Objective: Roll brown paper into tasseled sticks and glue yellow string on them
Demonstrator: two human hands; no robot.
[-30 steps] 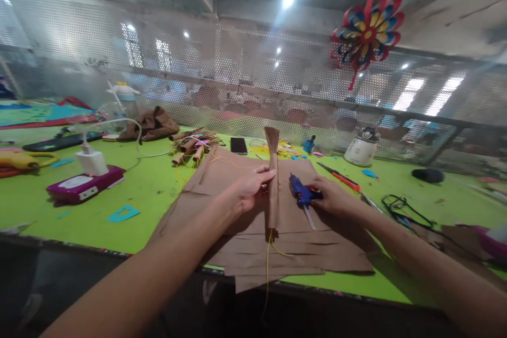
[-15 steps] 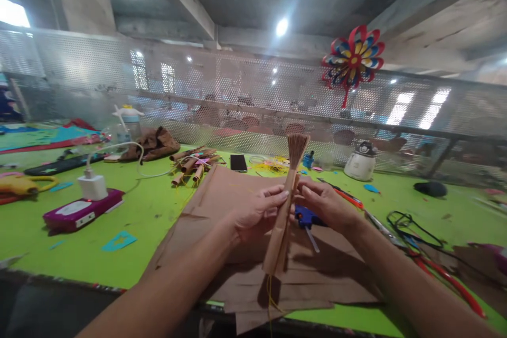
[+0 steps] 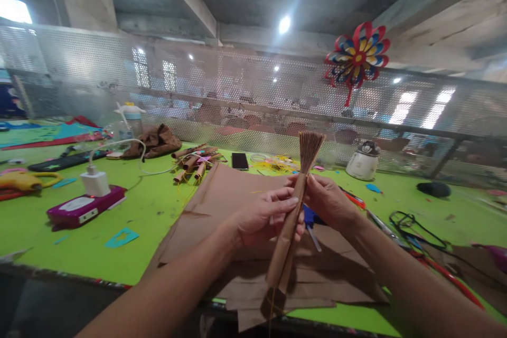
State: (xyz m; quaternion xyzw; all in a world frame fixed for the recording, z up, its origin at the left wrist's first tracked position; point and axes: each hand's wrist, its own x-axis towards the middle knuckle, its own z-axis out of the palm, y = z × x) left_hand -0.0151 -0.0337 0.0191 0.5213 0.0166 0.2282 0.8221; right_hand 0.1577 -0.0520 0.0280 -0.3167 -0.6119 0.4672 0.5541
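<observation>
Both hands hold a brown paper roll point(image 3: 285, 245) whose pleated top point(image 3: 311, 147) fans out like a small brush. My left hand point(image 3: 265, 216) has its fingers wrapped round the middle of the roll, thumb on the front. Higher up, my right hand point(image 3: 327, 198) pinches the roll just below the pleats. A thin yellow string hangs from the roll's lower end. Beneath the hands lie stacked sheets of brown paper point(image 3: 229, 195). Partly hidden behind the roll and right hand is a blue glue gun point(image 3: 311, 216).
Left stand a purple power strip point(image 3: 87, 206) with a white charger point(image 3: 95, 185) and a yellow glue gun point(image 3: 19, 182). Paper rolls point(image 3: 198, 162), a phone point(image 3: 240, 161) and yellow string point(image 3: 281, 163) lie at the back. Red-handled pliers point(image 3: 447, 274) and black cable point(image 3: 415, 229) are right.
The roll's pleated top has swung a little to the right, with its pleats spread wider. My right fingers have closed onto the roll below the pleats; my left hand keeps its hold.
</observation>
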